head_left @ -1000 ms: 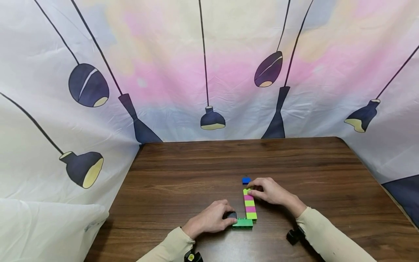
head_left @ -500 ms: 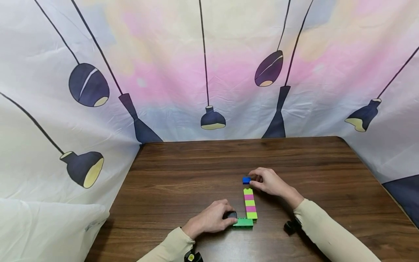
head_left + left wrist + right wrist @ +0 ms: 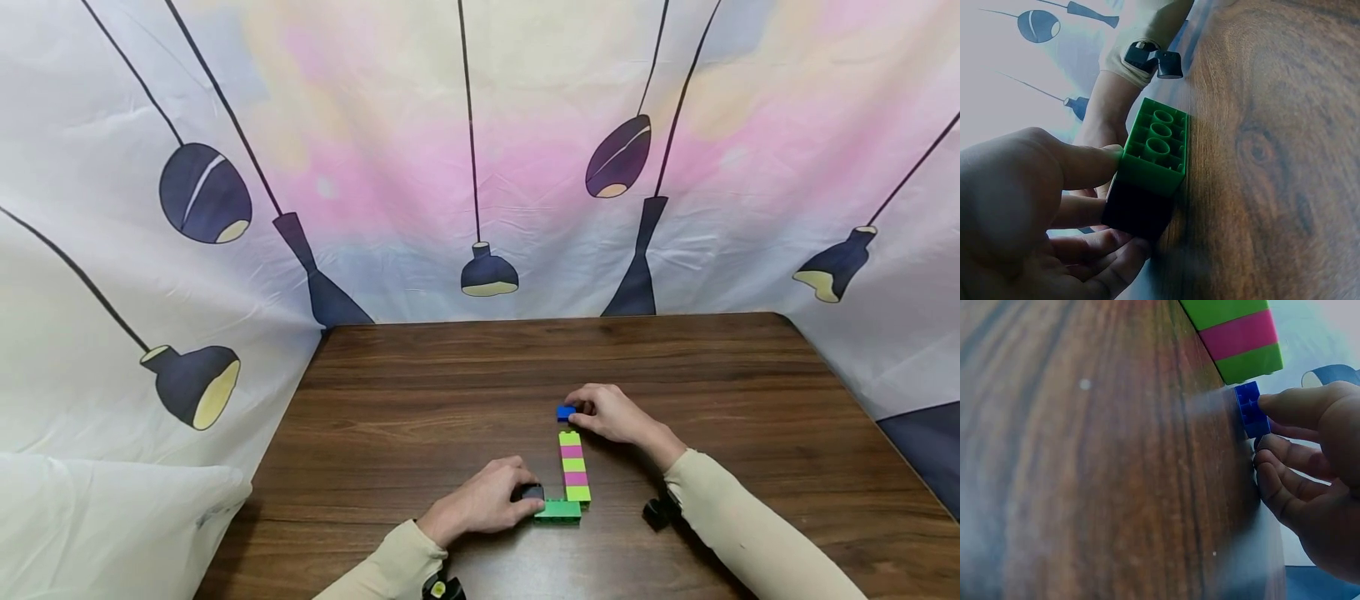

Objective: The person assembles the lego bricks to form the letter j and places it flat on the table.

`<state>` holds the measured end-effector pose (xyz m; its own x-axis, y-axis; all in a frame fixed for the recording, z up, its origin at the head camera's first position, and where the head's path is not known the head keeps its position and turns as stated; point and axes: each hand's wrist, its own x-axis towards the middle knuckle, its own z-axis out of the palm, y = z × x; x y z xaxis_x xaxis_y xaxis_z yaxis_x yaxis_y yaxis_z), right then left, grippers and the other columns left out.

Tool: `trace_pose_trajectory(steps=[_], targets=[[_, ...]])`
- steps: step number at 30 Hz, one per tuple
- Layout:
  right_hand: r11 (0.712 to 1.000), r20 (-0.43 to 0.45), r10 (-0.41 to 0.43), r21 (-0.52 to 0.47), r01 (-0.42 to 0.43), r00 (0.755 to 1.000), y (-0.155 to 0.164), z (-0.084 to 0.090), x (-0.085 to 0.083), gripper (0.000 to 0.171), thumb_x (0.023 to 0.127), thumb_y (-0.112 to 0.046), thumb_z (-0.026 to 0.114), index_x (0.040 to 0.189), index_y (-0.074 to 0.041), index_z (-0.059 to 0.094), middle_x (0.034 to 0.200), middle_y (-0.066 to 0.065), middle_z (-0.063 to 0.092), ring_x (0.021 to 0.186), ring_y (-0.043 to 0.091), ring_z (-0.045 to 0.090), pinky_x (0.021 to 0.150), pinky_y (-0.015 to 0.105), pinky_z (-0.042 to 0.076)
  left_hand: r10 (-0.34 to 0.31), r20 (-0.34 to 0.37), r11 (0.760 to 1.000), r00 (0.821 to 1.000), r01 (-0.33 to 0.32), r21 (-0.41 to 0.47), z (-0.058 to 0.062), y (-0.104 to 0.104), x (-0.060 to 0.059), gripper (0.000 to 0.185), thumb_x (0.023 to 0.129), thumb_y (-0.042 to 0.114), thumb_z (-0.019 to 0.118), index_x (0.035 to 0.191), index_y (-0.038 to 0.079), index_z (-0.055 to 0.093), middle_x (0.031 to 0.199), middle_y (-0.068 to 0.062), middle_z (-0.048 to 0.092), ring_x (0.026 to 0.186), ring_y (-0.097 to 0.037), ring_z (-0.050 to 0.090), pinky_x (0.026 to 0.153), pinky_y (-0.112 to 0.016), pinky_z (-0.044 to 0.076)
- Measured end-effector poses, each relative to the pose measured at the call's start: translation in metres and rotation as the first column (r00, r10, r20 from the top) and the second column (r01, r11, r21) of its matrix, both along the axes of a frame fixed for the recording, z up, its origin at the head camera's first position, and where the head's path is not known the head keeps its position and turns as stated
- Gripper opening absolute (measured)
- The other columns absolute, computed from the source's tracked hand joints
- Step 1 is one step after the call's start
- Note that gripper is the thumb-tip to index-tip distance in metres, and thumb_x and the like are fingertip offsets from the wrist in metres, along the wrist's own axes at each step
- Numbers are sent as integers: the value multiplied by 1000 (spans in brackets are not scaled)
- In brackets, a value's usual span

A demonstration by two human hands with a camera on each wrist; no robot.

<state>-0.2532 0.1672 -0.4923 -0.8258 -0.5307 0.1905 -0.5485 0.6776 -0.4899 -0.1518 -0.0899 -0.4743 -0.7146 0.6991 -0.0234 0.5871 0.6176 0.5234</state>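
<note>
My left hand [image 3: 487, 496] holds a black brick [image 3: 532, 492] and the green toy brick [image 3: 558, 512] against it. In the left wrist view, the thumb lies along the green brick [image 3: 1159, 144], whose hollow underside faces the camera, and the fingers lie along the black one [image 3: 1138, 209]. Farther back, my right hand [image 3: 611, 414] pinches a small blue brick [image 3: 566, 413] by its right end. The right wrist view has the thumb on the blue brick [image 3: 1251, 410], the fingertips behind it. Between the hands lies a row of lime and pink bricks [image 3: 574, 467], its near end beside the green brick.
A brown wood-grain table [image 3: 420, 375] carries all the bricks. Behind it and at both sides hangs a pale cloth [image 3: 397, 150] printed with dark lamps. Small black wrist cameras [image 3: 658, 513] sit below both forearms.
My right hand has left the far end of the lime and pink row, moved back to the blue brick and pinched it. My left hand stays where it was.
</note>
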Motion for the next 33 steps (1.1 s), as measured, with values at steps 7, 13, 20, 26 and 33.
trace_pose_trajectory(steps=[7, 13, 20, 26, 33], targets=[[1000, 7, 2, 14, -2, 1000, -1, -2, 0, 21, 85, -27, 64, 105, -20, 66, 97, -8, 61, 72, 2, 52, 62, 20, 44, -6, 5, 1000, 1000, 6, 9, -1, 0, 0, 32, 88, 40, 56, 104, 14, 68, 88, 8, 56, 73, 3, 46, 62, -13, 40], [1000, 9, 20, 9, -20, 1000, -1, -3, 0, 20, 85, -28, 64, 104, -23, 66, 97, -10, 61, 74, 1, 52, 63, 19, 44, -8, 17, 1000, 1000, 8, 11, -1, 1, -1, 32, 89, 40, 56, 104, 14, 68, 88, 8, 56, 72, 2, 46, 61, -13, 39], [999, 6, 32, 11, -32, 999, -1, -1, 3, 20, 85, -28, 64, 104, -23, 66, 97, -9, 60, 73, 1, 51, 63, 19, 43, 4, 26, 1000, 1000, -4, 1, 0, 1, -2, 33, 88, 41, 56, 103, 15, 68, 86, 8, 55, 70, 1, 45, 60, -14, 39], [999, 12, 39, 7, -39, 999, -1, 1, 2, 21, 85, -29, 64, 105, -22, 65, 97, -9, 60, 72, 0, 51, 63, 19, 44, -2, 9, 1000, 1000, 2, 13, 0, 0, -3, 33, 87, 40, 57, 105, 15, 68, 87, 8, 57, 72, 1, 47, 60, -13, 39], [999, 3, 39, 26, -39, 999, 5, 13, -4, 28, 87, -34, 60, 109, -17, 64, 92, -7, 60, 70, 1, 51, 62, 22, 44, -5, 12, 999, 1000, 5, 33, 3, -4, -8, 35, 89, 39, 55, 109, 11, 66, 91, 5, 60, 75, 1, 51, 64, -13, 42]])
